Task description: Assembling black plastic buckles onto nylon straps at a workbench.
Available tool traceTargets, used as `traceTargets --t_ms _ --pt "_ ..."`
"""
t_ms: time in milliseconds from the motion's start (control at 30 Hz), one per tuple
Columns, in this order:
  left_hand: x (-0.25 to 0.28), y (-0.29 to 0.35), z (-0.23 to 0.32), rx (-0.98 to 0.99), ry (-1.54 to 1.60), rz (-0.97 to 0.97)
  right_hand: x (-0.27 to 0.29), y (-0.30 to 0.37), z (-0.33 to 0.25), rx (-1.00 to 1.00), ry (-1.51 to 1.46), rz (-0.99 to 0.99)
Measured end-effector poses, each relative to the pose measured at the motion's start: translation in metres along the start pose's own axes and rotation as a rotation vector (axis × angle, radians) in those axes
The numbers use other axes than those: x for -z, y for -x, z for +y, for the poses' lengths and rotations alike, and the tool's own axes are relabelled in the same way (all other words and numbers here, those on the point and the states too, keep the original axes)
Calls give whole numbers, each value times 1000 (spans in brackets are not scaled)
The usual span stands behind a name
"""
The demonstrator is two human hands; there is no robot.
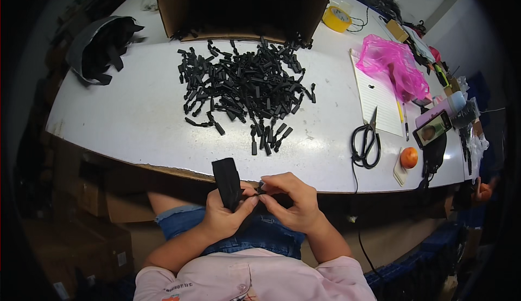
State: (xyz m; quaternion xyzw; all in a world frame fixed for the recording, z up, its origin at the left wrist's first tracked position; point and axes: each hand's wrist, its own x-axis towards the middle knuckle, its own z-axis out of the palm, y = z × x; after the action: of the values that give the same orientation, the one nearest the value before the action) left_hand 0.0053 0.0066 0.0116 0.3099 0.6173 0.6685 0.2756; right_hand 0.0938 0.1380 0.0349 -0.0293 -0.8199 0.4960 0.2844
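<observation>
Just off the front edge of the table, above my lap, my left hand (223, 217) is closed around a black fabric strip (226, 179). The flat end of the strip stands up above my fingers. My right hand (299, 202) pinches a small dark piece (260, 188) between thumb and forefinger. The fingertips of both hands meet at this piece, and they hide most of its shape. Beyond my hands lies a loose pile of small black pulls with short cord loops (247, 84), several of them strayed toward me.
An open cardboard box (163, 8) stands behind the pile. A grey bag (81, 56) with black strips sits at left. On the right are black-handled scissors (367, 146), a notepad (380, 103), a pink plastic bag (393, 65), yellow tape (337, 20), a phone (432, 130) and an orange fruit (408, 157).
</observation>
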Motion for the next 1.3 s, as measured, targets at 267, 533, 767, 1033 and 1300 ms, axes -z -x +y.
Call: traceTargets --t_ms 267,533,767,1033,1300 --pt "5 -1 -1 52 -125 -54 -1 -3 -2 191 143 -49" --pt "5 -4 0 19 -196 -27 -2 -9 -2 159 143 -25" --pt "4 -5 0 49 -78 -45 1 -2 3 87 87 -9" --pt "4 -1 7 153 -38 -28 1 -1 -2 36 29 -16" --pt "7 3 10 146 -46 -49 -6 -1 -4 113 50 39"
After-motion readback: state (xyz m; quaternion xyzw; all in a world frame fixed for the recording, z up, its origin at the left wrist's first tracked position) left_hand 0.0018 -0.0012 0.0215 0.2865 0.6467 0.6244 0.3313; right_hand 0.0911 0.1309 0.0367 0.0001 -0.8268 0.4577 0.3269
